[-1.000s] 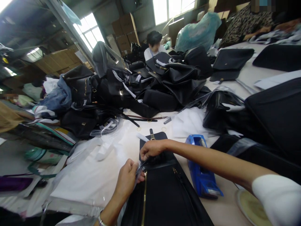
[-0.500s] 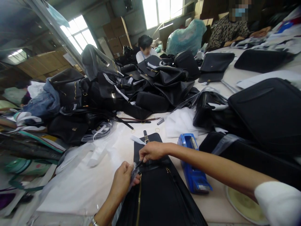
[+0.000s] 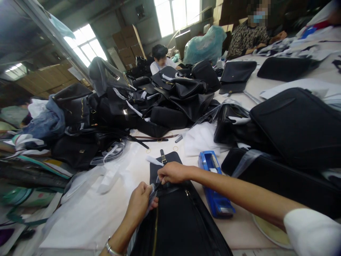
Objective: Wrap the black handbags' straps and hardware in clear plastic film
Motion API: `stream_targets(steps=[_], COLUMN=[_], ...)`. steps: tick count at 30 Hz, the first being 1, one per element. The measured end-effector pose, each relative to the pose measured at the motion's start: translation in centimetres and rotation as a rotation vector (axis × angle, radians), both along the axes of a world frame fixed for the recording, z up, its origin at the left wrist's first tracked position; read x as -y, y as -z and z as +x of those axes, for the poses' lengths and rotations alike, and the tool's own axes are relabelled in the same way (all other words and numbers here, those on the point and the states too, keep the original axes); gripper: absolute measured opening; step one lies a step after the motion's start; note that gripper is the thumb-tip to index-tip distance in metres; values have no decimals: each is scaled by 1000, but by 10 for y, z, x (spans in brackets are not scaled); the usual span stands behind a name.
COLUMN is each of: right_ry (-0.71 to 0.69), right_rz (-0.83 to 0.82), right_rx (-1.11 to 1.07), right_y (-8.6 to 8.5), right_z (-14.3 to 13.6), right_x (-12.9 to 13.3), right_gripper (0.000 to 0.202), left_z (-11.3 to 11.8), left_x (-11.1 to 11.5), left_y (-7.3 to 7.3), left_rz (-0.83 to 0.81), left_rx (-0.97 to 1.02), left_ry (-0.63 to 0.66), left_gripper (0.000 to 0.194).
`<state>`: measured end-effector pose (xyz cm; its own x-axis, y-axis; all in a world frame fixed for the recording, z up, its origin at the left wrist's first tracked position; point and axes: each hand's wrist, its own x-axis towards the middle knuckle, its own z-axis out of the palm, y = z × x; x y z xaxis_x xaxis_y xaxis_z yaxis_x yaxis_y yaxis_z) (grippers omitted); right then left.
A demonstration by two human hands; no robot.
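Note:
A black bag [image 3: 178, 220] with gold zippers lies in front of me, its top end pointing away. My left hand [image 3: 140, 201] is closed on a strip of clear plastic film [image 3: 152, 193] at the bag's left edge. Close beside it, my right hand [image 3: 172, 173] pinches a thin black strap [image 3: 158, 185] that runs toward the film. The strap's far end is hidden by the fingers. Beyond the right hand a short buckled tab [image 3: 163, 156] sticks up at the bag's top, with a white wrapped strip next to it.
Right of the bag stands a blue tape dispenser [image 3: 216, 193], with a round dish [image 3: 271, 231] behind my forearm. White sheets [image 3: 82, 217] cover the table at left. Black bags [image 3: 170, 103] are piled across the back, and more lie at right. Two people sit beyond the pile.
The camera view has shifted slightly, so the background sits a little further left. Both hands keep their hold near the bag's top left, with hardly any movement.

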<state>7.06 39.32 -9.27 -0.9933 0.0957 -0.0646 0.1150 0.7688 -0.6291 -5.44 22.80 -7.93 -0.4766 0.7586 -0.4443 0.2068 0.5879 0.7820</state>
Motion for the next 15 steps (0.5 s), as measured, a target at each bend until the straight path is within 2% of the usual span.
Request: stream_targets(steps=[5,8,11,15], right_ry=[-3,62,130,104], right_rz=[-29,-75,-87,-129], right_rx=[-60,-30,-5,-9], right_y=[-3,6,19,27], right_z=[0,6,14,15], right_x=[16,10,-1,-4], right_gripper=[15,24,19,12], left_z=[1,0,-2,-3], left_x=[-8,-11,-12,-16], left_y=[6,9,13,17], left_rz=[-47,-65,-72,-91], left_rx=[-9,-18,-36,-71], left_ry=[56,88,110,136], left_gripper=[27,24,23,21])
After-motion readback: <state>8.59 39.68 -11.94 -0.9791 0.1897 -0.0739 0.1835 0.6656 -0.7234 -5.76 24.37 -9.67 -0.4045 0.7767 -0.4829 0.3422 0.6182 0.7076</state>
